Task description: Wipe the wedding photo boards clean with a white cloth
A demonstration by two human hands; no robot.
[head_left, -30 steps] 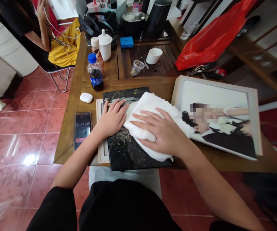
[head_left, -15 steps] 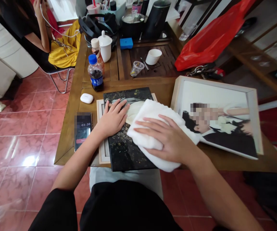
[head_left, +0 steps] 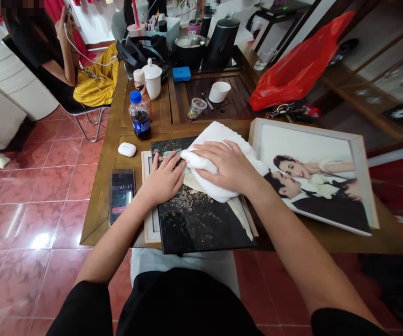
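A dark photo panel (head_left: 198, 219) with gold speckles lies on a light frame (head_left: 149, 224) at the near edge of the wooden table (head_left: 100, 186). My left hand (head_left: 164, 179) lies flat on the panel's left side, fingers spread. My right hand (head_left: 224, 165) presses a folded white towel (head_left: 218, 140) onto the panel's upper part, fingers curled over the cloth. A large framed wedding photo (head_left: 313, 177) lies just to the right of the towel.
A phone (head_left: 121, 193) showing a timer and a white earbud case (head_left: 127, 149) lie left of the panel. Behind stand a cola bottle (head_left: 138, 114), a white teapot (head_left: 151, 77), a tea tray with cups, a red plastic bag (head_left: 299, 60) and keys. A seated person (head_left: 65, 60) is at far left.
My right hand has slid the towel from the panel's lower right up to its top edge, uncovering the lower part. My left hand has stayed flat on the panel.
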